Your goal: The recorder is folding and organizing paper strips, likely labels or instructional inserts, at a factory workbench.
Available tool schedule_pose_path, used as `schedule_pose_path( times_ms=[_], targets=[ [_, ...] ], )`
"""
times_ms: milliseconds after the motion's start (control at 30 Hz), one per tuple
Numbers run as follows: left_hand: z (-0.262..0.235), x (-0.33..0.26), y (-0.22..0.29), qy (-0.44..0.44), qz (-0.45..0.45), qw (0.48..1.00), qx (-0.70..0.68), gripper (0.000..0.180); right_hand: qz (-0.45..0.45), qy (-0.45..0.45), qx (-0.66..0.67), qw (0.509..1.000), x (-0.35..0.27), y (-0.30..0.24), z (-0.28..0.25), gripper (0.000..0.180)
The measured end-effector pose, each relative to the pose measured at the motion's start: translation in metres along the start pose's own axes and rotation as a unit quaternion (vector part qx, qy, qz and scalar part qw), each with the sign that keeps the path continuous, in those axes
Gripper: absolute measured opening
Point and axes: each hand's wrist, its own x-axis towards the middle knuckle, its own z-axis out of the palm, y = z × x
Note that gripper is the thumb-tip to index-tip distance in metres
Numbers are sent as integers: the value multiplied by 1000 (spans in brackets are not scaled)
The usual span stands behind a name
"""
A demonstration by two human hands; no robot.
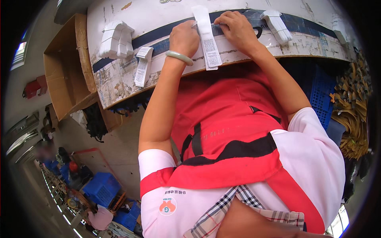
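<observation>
A long stack of white printed labels (209, 47) lies between my hands, its near end hanging slightly over the table's front edge. My left hand (185, 39), with a pale bangle on the wrist, is closed at the stack's left side. Something small and whitish shows at its fingertips. On the other side my right hand (239, 32) bends over the table, thumb and index finger pinched close to the stack's right edge. What that pinch holds is too small to make out.
Bundled white labels (116, 39) and a smaller label stack (143, 66) lie to the left; another tied bundle (276, 27) is right. The worn white table (119, 81) has dark tape across it. An open cardboard box (71, 71) stands left, a blue crate (320, 93) below right.
</observation>
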Motion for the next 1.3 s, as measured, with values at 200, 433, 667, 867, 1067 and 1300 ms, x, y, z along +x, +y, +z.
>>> schedule_pose_path(
  times_ms=[200,433,667,867,1067,1300],
  targets=[
    [8,-20,-16,4,22,999,-34,29,-9,-13,-13,1000,-4,-1,-1,12],
    [13,-19,-18,30,70,997,-6,28,-29,13,-42,999,6,-11,15,10],
    [2,-44,-22,-21,5,998,-56,27,-31,-36,-24,999,-31,-29,-13,11],
    [-3,-81,3,-62,40,995,-71,27,-28,-60,1,998,-58,-53,-18,20],
    [3,-91,-6,-28,24,991,-126,25,-1,-125,56,991,-53,-40,-39,12],
    [-6,-101,-26,-78,-114,881,-453,28,83,12,-28,996,-39,8,-41,15]
  ],
)
